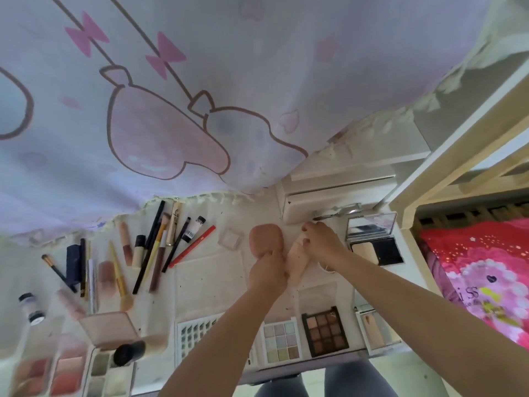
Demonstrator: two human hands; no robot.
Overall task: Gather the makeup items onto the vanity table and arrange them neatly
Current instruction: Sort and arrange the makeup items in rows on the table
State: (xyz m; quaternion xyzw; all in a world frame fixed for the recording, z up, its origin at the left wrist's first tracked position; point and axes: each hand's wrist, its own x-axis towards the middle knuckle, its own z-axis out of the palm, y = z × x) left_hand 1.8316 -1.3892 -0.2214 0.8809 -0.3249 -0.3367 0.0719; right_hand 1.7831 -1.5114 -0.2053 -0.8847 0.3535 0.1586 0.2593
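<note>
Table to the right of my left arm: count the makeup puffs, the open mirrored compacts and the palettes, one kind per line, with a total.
Makeup puffs: 2, the pink puff and the paler puff
Open mirrored compacts: 1, the black compact
Palettes: 3, the pastel palette, the brown palette and the pale-cased palette
Total: 6

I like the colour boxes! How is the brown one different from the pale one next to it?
The brown palette has a dark frame and tan-to-brown shades; the pale palette has a white frame and soft pastel shades. The brown one lies right of the pale one. Both lie open and flat near the table's front edge, each with a grid of square pans.
</note>
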